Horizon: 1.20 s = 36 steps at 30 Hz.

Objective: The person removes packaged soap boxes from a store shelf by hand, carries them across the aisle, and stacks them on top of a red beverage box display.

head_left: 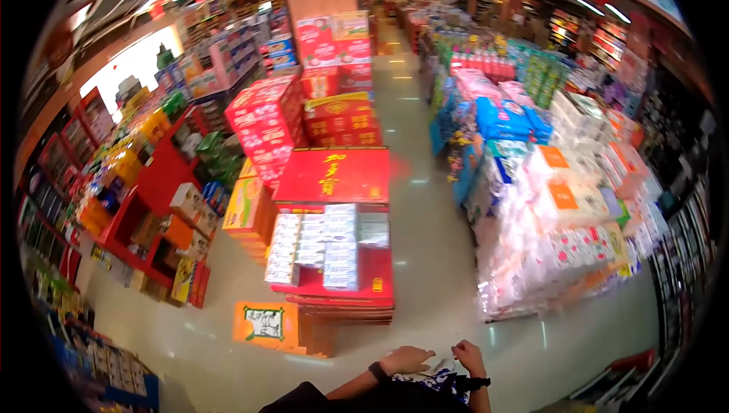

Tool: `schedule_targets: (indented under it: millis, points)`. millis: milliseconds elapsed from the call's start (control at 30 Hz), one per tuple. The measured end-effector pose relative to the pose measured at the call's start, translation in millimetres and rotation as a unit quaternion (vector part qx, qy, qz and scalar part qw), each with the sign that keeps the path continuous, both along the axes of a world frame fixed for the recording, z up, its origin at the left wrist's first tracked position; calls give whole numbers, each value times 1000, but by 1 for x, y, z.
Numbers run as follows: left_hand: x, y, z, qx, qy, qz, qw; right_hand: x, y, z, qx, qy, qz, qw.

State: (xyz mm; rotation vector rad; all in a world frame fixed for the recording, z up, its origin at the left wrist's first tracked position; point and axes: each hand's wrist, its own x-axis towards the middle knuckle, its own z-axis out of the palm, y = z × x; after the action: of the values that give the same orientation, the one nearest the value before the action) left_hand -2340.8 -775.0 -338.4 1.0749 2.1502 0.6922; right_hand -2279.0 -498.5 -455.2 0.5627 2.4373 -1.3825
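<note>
Low in the view, my left hand (pixel 410 359) reaches in from the left, a dark band on its wrist. Its fingers are bent together and point toward the right. My right hand (pixel 468 355) is raised a short way from it, fingers curled into a pinch, also with a dark band at the wrist. Whatever either hand holds is too small and blurred to make out. Just below and between them lies blue-and-white patterned cloth (pixel 440 384), close to my body. The hands are apart from each other.
Ahead is a stack of red cartons (pixel 330 174) with small white boxes (pixel 340 250) on it. An orange box (pixel 266 324) stands at its foot. Plastic-wrapped tissue packs (pixel 566 185) are piled to the right. A shiny floor aisle (pixel 429 261) runs between; red shelves (pixel 163 177) stand left.
</note>
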Motion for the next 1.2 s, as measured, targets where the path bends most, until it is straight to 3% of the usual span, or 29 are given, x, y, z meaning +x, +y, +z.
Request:
schedule_targets:
  millis: [133,200,233,333,367,433,567,667,833,900,1033,1200]
  points:
    - [9,34,-16,22,70,-49,996,52,5,34,143,66,-1,988]
    - [14,59,11,-19,96,-90,991,79,12,46,145,80,-8,986]
    - [16,69,-6,38,104,-102,989,94,16,54,139,88,-15,986]
    - [30,116,-24,52,119,-209,969,160,27,85,175,74,-59,980]
    - [51,155,-26,49,113,-280,952,223,40,85,163,59,-135,976]
    - [85,197,-6,-13,119,-328,937,279,52,89,138,49,-181,972]
    - [180,271,6,50,120,-392,911,415,76,78,82,-39,-287,954]
    - [245,310,4,104,69,-445,887,494,85,75,150,-97,-356,917]
    - [324,355,1,109,37,-513,850,549,107,98,163,31,-423,891]
    - [351,375,2,44,40,-546,835,561,120,106,135,56,-433,889]
    - [407,418,-31,23,40,-637,769,601,129,90,129,43,-458,879]
    - [498,483,-18,4,-9,-681,732,683,146,62,123,12,-499,858]
